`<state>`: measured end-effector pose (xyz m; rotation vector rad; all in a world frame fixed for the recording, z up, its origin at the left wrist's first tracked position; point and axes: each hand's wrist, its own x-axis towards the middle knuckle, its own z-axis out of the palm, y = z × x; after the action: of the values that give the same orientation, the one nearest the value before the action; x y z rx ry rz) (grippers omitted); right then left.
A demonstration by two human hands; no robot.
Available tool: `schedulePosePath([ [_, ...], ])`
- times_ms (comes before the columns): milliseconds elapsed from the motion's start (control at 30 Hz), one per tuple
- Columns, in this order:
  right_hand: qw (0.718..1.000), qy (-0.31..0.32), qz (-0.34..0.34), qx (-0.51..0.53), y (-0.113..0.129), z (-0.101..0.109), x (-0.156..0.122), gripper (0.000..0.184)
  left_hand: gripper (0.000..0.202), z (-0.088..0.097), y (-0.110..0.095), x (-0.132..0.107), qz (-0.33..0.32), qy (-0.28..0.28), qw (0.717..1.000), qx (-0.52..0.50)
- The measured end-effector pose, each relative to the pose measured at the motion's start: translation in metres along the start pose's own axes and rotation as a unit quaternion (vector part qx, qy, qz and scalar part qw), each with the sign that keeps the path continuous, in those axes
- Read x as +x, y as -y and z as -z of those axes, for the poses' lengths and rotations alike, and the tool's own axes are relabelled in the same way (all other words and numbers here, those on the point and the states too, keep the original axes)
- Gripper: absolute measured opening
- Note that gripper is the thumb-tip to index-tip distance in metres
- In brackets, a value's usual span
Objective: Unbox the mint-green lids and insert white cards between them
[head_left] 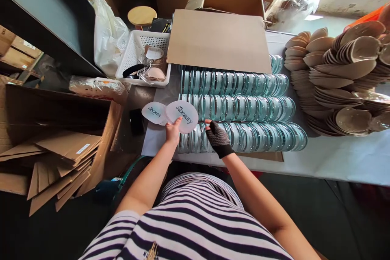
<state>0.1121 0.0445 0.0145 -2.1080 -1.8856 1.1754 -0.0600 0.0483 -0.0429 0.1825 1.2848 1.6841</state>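
Observation:
My left hand (172,131) pinches the lower edge of a white egg-shaped label (183,115) printed "Sbeauty", holding it over the left end of the nearest row of clear round cases (243,136). A second white label (154,112) lies just left of it on the table. My right hand (217,137), in a dark knitted glove, rests its fingers on the cases near the left end of that same row, fingers bent. Two more rows of clear cases (234,107) stand behind.
A flat cardboard sheet (218,40) covers the back rows. A white plastic basket (142,57) sits at the left, piles of beige sponge puffs (338,77) at the right. Folded cardboard cartons (57,158) lie to my left beside the white table (335,158).

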Motion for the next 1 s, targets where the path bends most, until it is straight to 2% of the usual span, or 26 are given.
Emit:
schedulePosePath([
  [33,0.999,-0.036,0.035,-0.007,0.004,0.005,0.000,0.053,0.031,-0.001,-0.001,-0.005,0.013,0.020,1.000,0.002],
  [100,0.993,-0.055,0.100,-0.021,0.012,0.008,-0.003,0.066,0.034,-0.002,-0.001,-0.015,0.032,0.030,0.999,0.007],
  [200,0.972,-0.086,0.213,-0.039,0.018,-0.006,-0.015,0.060,0.037,0.000,0.004,-0.022,0.037,0.023,0.998,0.037],
  [233,0.969,-0.082,0.231,-0.021,0.019,-0.014,-0.018,0.058,0.038,0.001,0.006,-0.023,0.038,0.027,0.998,0.048],
  [300,0.980,-0.026,0.189,0.051,0.019,-0.027,-0.021,0.055,0.035,0.004,0.009,-0.023,0.042,0.034,0.997,0.061],
  [400,0.981,0.074,0.053,0.172,0.019,-0.038,-0.018,0.053,0.026,0.005,0.010,-0.023,0.026,0.030,0.997,0.063],
  [500,0.963,0.113,0.008,0.246,0.021,-0.037,-0.015,0.049,0.026,0.003,0.006,-0.025,0.021,0.057,0.997,0.053],
  [567,0.956,0.115,-0.009,0.271,0.023,-0.035,-0.017,0.046,0.029,0.007,0.001,-0.023,0.030,0.070,0.997,0.023],
  [600,0.956,0.103,-0.009,0.274,0.022,-0.034,-0.019,0.046,0.030,0.011,-0.002,-0.019,0.034,0.050,0.998,0.007],
  [633,0.959,0.083,0.002,0.272,0.020,-0.032,-0.022,0.046,0.031,0.017,-0.005,-0.013,0.032,0.005,0.999,-0.007],
  [700,0.966,0.046,0.033,0.253,0.010,-0.030,-0.029,0.048,0.030,0.034,-0.013,0.006,0.018,-0.125,0.992,-0.011],
  [767,0.975,0.048,0.043,0.212,-0.006,-0.027,-0.038,0.052,0.028,0.053,-0.019,0.030,0.011,-0.227,0.974,0.018],
  [800,0.980,0.060,0.043,0.186,-0.015,-0.025,-0.044,0.053,0.028,0.062,-0.021,0.042,0.015,-0.249,0.968,0.036],
  [900,0.992,0.090,0.047,0.075,-0.038,-0.020,-0.064,0.052,0.030,0.078,-0.021,0.065,0.042,-0.256,0.962,0.081],
  [1000,0.990,0.113,0.045,-0.072,-0.048,-0.020,-0.085,0.054,0.055,0.084,-0.010,0.056,0.029,-0.271,0.955,0.117],
])
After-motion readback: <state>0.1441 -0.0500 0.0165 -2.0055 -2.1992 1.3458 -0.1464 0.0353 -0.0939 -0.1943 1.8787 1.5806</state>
